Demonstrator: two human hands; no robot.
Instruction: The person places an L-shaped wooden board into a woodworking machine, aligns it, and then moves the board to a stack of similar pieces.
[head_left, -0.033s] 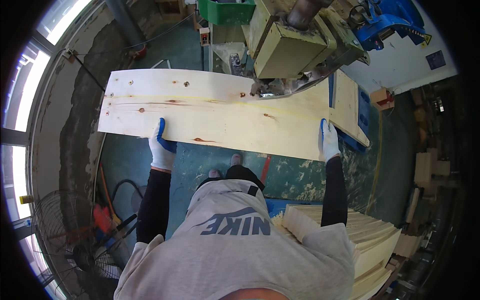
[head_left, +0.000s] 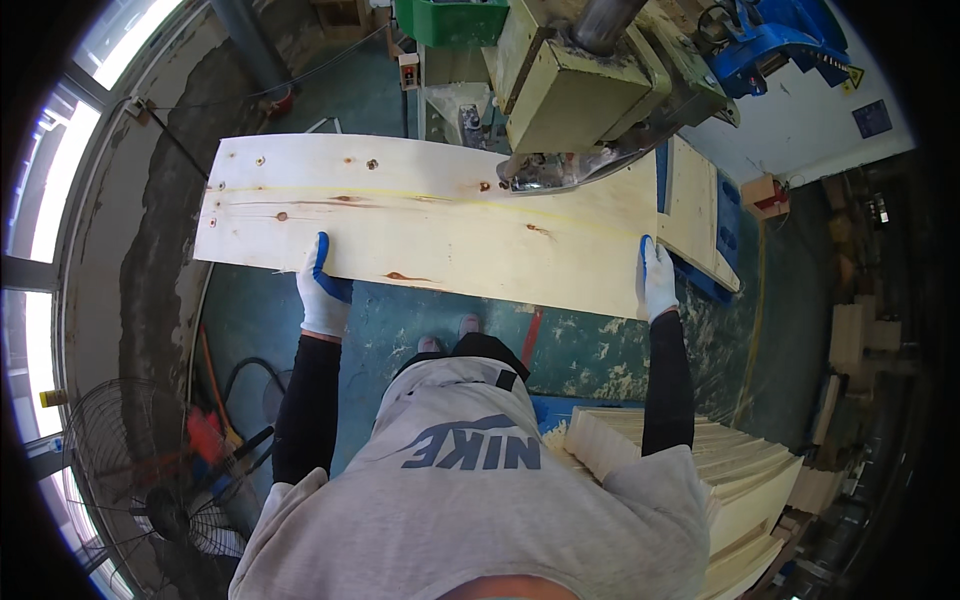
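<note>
A long pale plywood board (head_left: 440, 240) with brown knots and a faint yellow line lies crosswise before me. My left hand (head_left: 323, 290), in a white and blue glove, grips its near edge left of the middle, thumb on top and fingers hidden beneath. At the right end, my right hand (head_left: 658, 280) in a matching glove holds the board near its corner, its lower fingers out of sight. The green-yellow machine (head_left: 575, 105) stands over the far side of the board. Its metal lower part (head_left: 545, 173) hangs over the far edge and covers some of it.
More boards (head_left: 690, 210) rest on a blue support beyond the right end. A stack of plywood (head_left: 690, 450) stands close by my right elbow. At the lower left are a wire-caged fan (head_left: 165, 510) and a red object (head_left: 205, 435). A green bin (head_left: 455, 22) sits at the far side.
The board and both hands sit very slightly farther from me. The machine's metal lower part looks slightly shifted to the left over the board. Both hands keep their hold.
</note>
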